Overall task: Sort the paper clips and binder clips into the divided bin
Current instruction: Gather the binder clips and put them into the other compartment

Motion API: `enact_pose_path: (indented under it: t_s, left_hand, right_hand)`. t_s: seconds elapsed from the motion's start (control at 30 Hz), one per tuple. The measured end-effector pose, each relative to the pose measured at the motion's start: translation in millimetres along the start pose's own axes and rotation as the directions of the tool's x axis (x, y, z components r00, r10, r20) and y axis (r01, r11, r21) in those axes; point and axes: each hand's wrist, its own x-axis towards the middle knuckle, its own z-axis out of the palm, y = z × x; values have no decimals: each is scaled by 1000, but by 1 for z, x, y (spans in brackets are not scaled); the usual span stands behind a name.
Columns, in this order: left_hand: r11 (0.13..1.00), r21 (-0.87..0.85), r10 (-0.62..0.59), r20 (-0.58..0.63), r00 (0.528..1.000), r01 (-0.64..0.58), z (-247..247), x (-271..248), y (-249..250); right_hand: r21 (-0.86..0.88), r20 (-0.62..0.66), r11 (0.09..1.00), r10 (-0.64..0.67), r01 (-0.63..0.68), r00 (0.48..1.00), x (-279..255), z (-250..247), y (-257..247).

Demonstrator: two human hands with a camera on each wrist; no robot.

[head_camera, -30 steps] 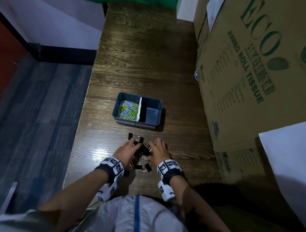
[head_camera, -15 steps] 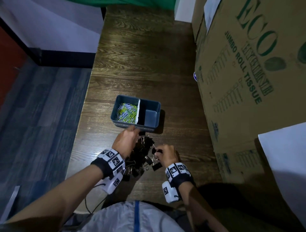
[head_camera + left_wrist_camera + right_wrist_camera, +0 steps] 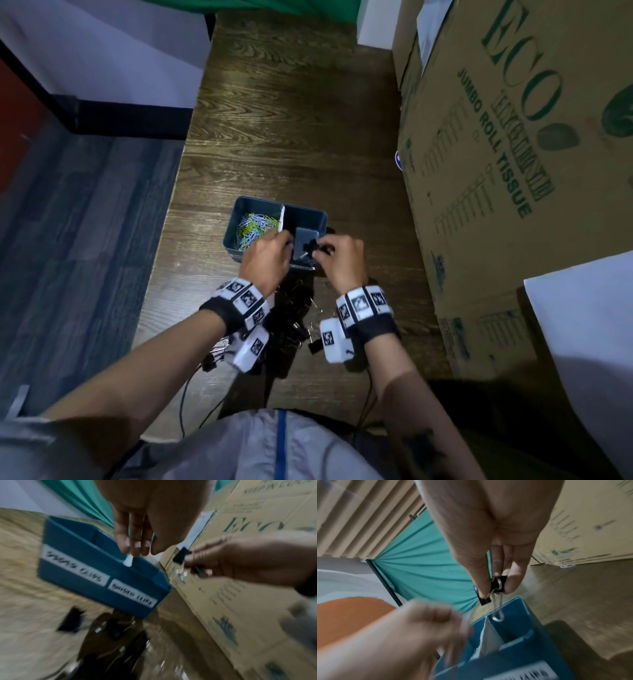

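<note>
Nearest us, loose binder clips (image 3: 291, 308) litter the table; beyond, our right hand (image 3: 342, 260) pinches light, stiff, springy clips by their black bodies; our relaxed left hand (image 3: 267, 257) touches the divided bin (image 3: 308, 214).

Fingers (image 3: 135, 547) over blue bin (image 3: 89, 566)

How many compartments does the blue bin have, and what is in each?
2. The left compartment holds coloured paper clips; the right compartment shows no clips, though its near part is hidden.
</note>
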Motion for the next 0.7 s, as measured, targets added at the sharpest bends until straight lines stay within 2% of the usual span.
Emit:
enact_pose_path:
  t_s: [0.13,0.2,0.27,0.33,0.37,0.43,0.5,0.57,0.63,0.7]
  left_hand:
    - [986,138,-101,76,992,90,13,-51,-38]
    - [962,226,-196,184,963,153,26,-65,-62]
    - [941,291,-271,348,898,172,38,-71,-77]
    - [942,312,-258,451,854,121,49,-74,-78]
    - [945,318,-225,481,847,71,53,-76,-75]
    - [952,305,-141,530,837,-33,60,-82,-65]
    - [959,257,-51,572,818,-120,61,-89,-56]
    - [954,251,-9,572,820,-164,55,-97,-53]
    - [945,303,-62,544,837,-127,42,-107,-55]
    - [930,366,-176,541,822,-42,26,-121,-68]
  right_hand:
    - [51,-39,998,-26,28,999,17,1,-15]
    - [27,-71,1000,5,-3,997,10,5,-10]
    - [-17,-90,994,102,-104,991,-6,14,4]
    - [-94,-26,960,262,-263,965,-28,23,24]
    - [-167,37,929,340,-330,940,-39,28,35]
    - [-335,191,852,480,-402,856,-59,39,57]
    - [-420,277,817,530,-395,802,-75,50,75]
    - [-407,326,851,475,-332,817,-87,56,83]
    - [-393,381,884,408,-254,830,-97,59,87]
    - [-430,433,880,398,-203,809,-102,61,87]
